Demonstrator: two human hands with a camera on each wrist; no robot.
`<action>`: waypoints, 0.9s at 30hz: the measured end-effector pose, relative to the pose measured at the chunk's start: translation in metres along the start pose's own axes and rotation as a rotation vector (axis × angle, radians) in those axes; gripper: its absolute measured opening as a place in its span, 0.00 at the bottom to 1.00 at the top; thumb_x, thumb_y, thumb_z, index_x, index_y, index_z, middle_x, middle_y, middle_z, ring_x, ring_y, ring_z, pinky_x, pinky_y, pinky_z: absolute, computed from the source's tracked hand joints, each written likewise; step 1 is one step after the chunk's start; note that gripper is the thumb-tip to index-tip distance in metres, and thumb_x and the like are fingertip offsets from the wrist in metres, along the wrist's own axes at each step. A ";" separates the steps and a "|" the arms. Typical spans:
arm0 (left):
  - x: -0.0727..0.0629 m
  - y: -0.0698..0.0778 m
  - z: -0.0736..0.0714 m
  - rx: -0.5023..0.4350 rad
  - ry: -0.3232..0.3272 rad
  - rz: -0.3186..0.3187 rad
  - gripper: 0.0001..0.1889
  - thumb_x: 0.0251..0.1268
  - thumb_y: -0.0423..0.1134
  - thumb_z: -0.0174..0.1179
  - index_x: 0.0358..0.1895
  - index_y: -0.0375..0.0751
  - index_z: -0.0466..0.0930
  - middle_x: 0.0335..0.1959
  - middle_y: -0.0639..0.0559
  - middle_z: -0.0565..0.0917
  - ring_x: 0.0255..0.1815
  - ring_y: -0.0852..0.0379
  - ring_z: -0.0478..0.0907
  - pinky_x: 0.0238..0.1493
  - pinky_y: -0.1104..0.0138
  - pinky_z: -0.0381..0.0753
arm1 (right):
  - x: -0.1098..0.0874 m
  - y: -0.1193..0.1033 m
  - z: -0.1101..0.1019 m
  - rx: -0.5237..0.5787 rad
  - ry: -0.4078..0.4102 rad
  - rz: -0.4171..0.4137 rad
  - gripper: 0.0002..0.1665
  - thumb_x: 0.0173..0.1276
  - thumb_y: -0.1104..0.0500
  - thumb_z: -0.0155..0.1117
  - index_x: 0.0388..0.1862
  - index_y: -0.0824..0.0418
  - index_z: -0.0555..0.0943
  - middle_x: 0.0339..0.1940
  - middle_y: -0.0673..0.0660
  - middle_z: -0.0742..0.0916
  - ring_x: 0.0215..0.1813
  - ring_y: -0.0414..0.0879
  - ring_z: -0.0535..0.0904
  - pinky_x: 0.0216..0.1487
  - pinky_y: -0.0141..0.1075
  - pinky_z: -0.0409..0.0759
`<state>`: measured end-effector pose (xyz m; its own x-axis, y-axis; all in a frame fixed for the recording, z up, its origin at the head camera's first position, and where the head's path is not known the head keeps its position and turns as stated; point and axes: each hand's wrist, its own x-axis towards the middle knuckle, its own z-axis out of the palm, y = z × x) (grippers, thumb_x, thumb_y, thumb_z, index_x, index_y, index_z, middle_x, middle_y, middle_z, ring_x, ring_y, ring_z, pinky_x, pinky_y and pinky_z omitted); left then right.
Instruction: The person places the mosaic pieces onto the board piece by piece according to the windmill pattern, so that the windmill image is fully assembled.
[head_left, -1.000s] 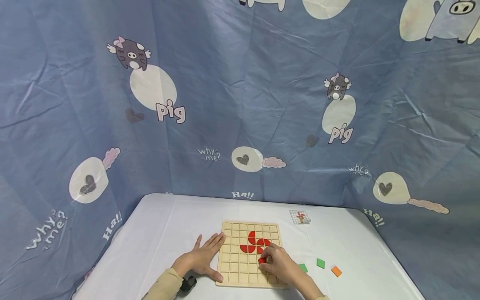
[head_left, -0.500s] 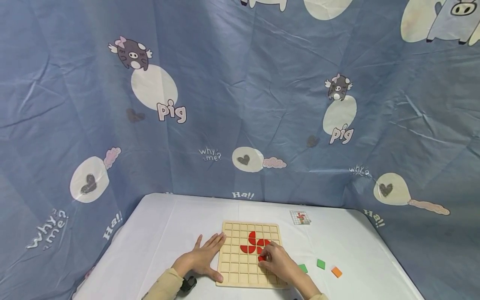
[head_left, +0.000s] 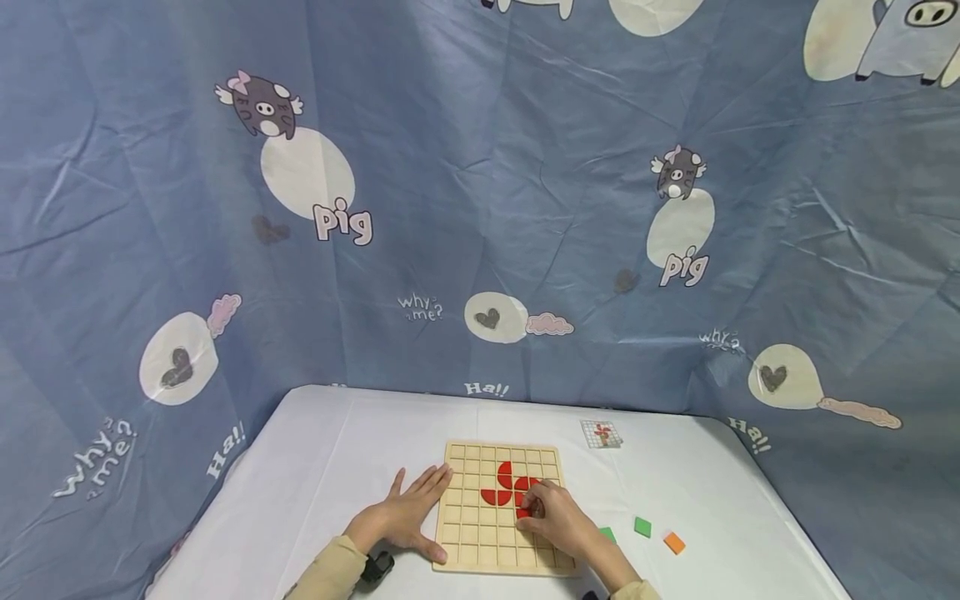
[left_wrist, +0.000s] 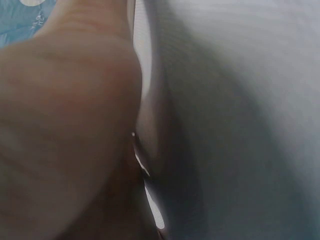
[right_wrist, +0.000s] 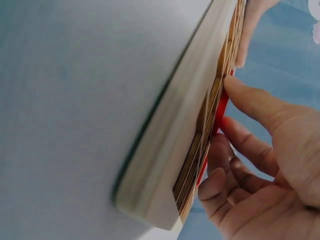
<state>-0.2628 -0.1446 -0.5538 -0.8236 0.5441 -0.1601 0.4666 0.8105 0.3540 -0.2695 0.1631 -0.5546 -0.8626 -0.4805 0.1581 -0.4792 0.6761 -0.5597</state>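
A wooden grid board (head_left: 468, 533) lies on the white table, with several red quarter-round tiles (head_left: 505, 474) set in its squares, shaped like a pinwheel. My left hand (head_left: 405, 515) is spread, its fingertips and thumb resting at the board's left edge. Over the right half of the board, my right hand (head_left: 558, 521) pinches a red tile (right_wrist: 221, 109) between thumb and index finger, low against the grid. The hand partly covers that tile and its neighbours in the head view. In the left wrist view the left hand (left_wrist: 70, 130) fills one side, too close for detail.
Two green tiles (head_left: 642, 527) and an orange tile (head_left: 674, 543) lie right of the board. A small pattern card (head_left: 602, 434) with a red pinwheel picture lies behind them. Blue printed cloth (head_left: 420, 250) encloses the table at the back and sides.
My right hand has shifted slightly away from me across the board, bringing the red tile up close to the pinwheel tiles. The left hand stays in place.
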 end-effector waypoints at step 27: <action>-0.003 0.003 -0.003 -0.001 0.002 0.003 0.68 0.37 0.73 0.67 0.78 0.39 0.41 0.80 0.43 0.45 0.80 0.42 0.42 0.72 0.33 0.34 | 0.000 -0.007 -0.004 -0.123 0.014 0.026 0.07 0.57 0.56 0.74 0.32 0.53 0.84 0.32 0.42 0.81 0.32 0.33 0.74 0.31 0.28 0.76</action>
<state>-0.2597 -0.1447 -0.5493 -0.8228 0.5460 -0.1574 0.4688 0.8088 0.3551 -0.2666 0.1607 -0.5478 -0.8767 -0.4548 0.1565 -0.4722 0.7522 -0.4596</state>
